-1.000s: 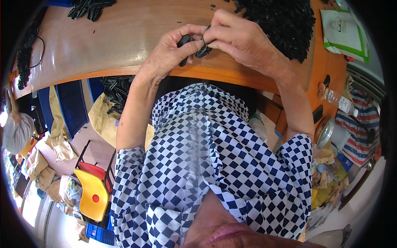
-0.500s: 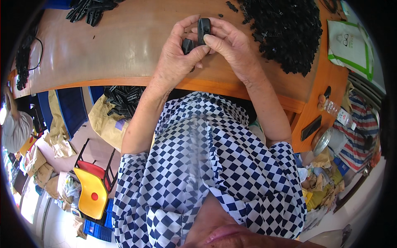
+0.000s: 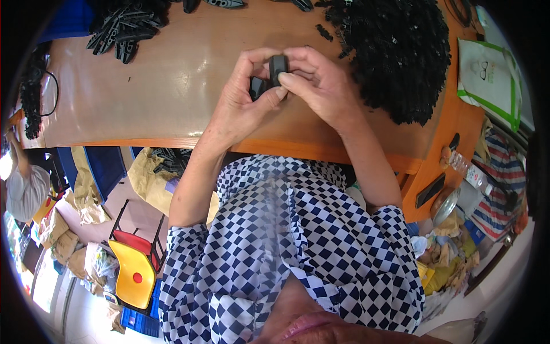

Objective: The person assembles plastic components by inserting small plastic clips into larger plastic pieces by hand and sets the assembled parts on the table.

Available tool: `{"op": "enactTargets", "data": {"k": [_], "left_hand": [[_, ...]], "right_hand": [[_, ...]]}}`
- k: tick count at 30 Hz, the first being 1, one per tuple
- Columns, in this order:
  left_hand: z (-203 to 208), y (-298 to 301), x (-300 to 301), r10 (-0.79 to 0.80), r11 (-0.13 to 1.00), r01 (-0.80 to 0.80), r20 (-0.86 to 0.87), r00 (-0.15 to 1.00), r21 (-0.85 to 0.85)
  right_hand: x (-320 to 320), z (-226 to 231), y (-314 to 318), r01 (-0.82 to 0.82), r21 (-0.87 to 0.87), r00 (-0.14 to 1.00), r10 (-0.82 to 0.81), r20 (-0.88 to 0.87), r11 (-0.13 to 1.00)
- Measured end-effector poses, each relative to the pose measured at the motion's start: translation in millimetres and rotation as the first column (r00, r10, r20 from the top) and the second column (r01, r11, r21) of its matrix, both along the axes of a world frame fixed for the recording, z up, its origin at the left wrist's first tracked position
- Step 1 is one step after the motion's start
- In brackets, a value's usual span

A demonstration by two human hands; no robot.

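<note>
Over the front part of the brown table [image 3: 172,109], my two hands meet around small black plastic parts. My right hand [image 3: 321,86] pinches an upright, oblong black part [image 3: 278,70] between thumb and fingers. In my left hand [image 3: 243,94] a second dark plastic piece [image 3: 257,89] lies against the palm, and its fingers reach behind the upright part. Whether the two pieces are joined cannot be made out. To the right of my hands lies a big heap of small black parts [image 3: 395,57].
Longer black plastic pieces [image 3: 125,34] lie in a pile at the far left. On the right are a white-green bag [image 3: 487,77], a plastic bottle [image 3: 470,172] and a dark phone-like slab [image 3: 429,190]. A yellow chair [image 3: 134,275] stands at lower left; another person [image 3: 28,189] is at the left edge.
The whole view has shifted, so table and hands sit lower in the picture. The upright part has turned, showing a smooth face instead of its slotted side. Both hands keep their hold.
</note>
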State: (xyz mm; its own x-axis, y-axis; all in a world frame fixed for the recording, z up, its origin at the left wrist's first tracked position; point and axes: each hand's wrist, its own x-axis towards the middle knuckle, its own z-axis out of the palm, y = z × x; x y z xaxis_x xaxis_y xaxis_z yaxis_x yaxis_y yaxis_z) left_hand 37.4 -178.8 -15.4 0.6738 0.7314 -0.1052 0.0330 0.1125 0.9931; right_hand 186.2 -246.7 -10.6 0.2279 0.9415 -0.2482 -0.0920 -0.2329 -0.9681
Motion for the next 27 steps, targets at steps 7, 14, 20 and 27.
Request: {"op": "enactTargets", "data": {"k": [7, 14, 20, 27], "left_hand": [[-7, 62, -26, 0.168, 0.854, -0.003, 0.271, 0.948, -0.520], [16, 115, 0, 0.300, 0.533, 0.085, -0.283, 0.911, 0.842], [13, 126, 14, 0.395, 0.229, 0.384, -0.446, 0.803, 0.894], [-26, 131, -4, 0.154, 0.678, 0.094, -0.266, 0.952, 0.729]], "right_hand": [[58, -1, 15, -0.099, 0.175, -0.103, -0.185, 0.977, 0.980], [67, -15, 21, -0.192, 0.185, -0.184, -0.221, 0.958, 0.964], [51, -4, 12, 0.162, 0.154, 0.945, -0.198, 0.261, 0.975], [43, 7, -6, 0.179, 0.125, 0.973, -0.157, -0.169, 0.976]]}}
